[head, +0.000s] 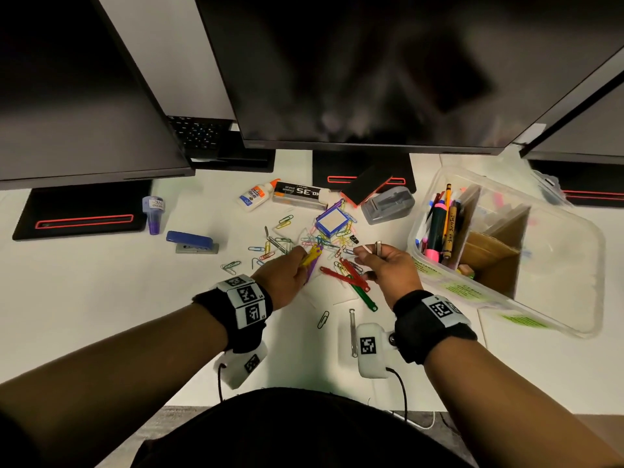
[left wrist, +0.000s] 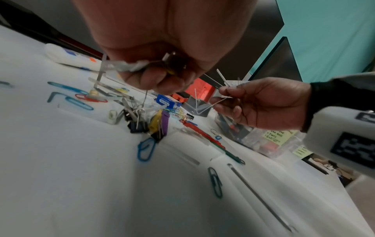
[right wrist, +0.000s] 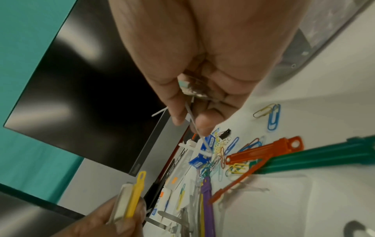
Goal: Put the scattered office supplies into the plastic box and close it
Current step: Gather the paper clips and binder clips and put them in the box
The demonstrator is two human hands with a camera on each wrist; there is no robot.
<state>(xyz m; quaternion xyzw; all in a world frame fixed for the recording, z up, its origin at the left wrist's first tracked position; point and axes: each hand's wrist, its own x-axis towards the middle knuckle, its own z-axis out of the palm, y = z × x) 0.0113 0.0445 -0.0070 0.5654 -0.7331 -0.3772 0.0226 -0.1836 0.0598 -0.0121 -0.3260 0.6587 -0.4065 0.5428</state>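
My left hand (head: 301,257) grips a yellow plastic fastener strip (head: 311,255) over the pile of coloured paperclips (head: 283,228). A purple strip (head: 312,268) runs beside it; whether it is held I cannot tell. My right hand (head: 366,254) pinches thin white and metal fastener strips (head: 373,247), seen also as the white strips (left wrist: 207,104) in the left wrist view. Red strips (head: 344,275) and a green strip (head: 365,297) lie on the desk between the hands. The clear plastic box (head: 439,173) stands open at the right, with pens and cardboard dividers inside.
Behind the pile lie a glue bottle (head: 258,194), staples box (head: 300,194), blue clip box (head: 332,221), grey dispenser (head: 388,204) and black-orange block (head: 368,184). A blue stapler (head: 192,243) and purple ink bottle (head: 154,212) sit left. A metal bar (head: 353,332) lies near. Monitors overhang the back.
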